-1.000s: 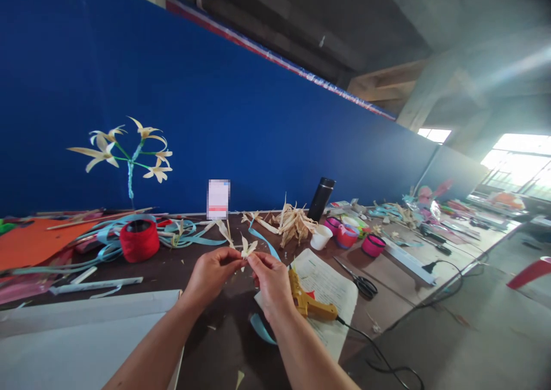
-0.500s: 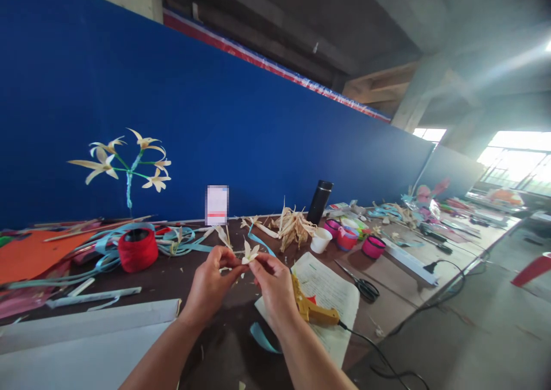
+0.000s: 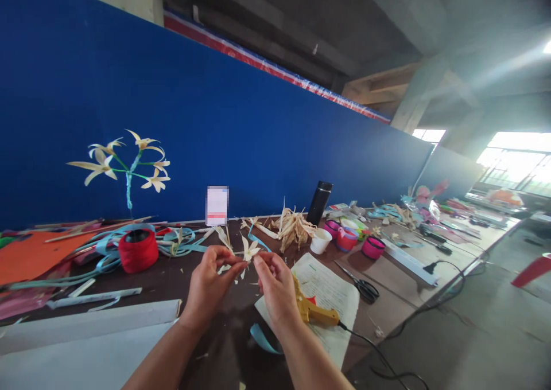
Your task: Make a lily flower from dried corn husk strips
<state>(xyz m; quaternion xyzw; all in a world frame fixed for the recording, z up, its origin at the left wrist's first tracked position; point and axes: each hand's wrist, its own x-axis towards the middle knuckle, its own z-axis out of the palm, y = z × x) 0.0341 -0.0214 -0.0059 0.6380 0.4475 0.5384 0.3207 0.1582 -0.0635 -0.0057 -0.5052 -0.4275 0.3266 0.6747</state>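
Where the long blue wall (image 3: 258,120) runs back toward the bright windows, a dark table (image 3: 230,344) stretches along its foot, crowded on both sides of the person at work. A white box (image 3: 94,341) takes up the near left corner. Beyond it a spray of pale flowers (image 3: 129,179) stands against the blue, its wrapped stem upright and its branches reaching out to both sides. A printed sheet (image 3: 331,284) lies to the right, partly under the person's right arm.

Over the middle of the table I see the left hand (image 3: 210,284) and the right hand (image 3: 278,289) facing each other. The left thumb and forefinger are pressed together, pinching the base of a small flower. The right thumb and forefinger curl in close at its other side; I cannot tell whether they touch it.

On the sheet rests a yellow glue gun (image 3: 316,312), just beside the right hand, its handle toward the right. Farther back sit a heap of dry husks (image 3: 295,226), a tilted black bottle (image 3: 319,205), a red roll (image 3: 138,252), scissors (image 3: 365,289) and a white cup (image 3: 321,241).

Smallest is the cream flower (image 3: 248,252) itself, between the fingertips, above the table. Its long axis runs roughly upward: the tallest petal points up and slightly left, while others fan rightward.
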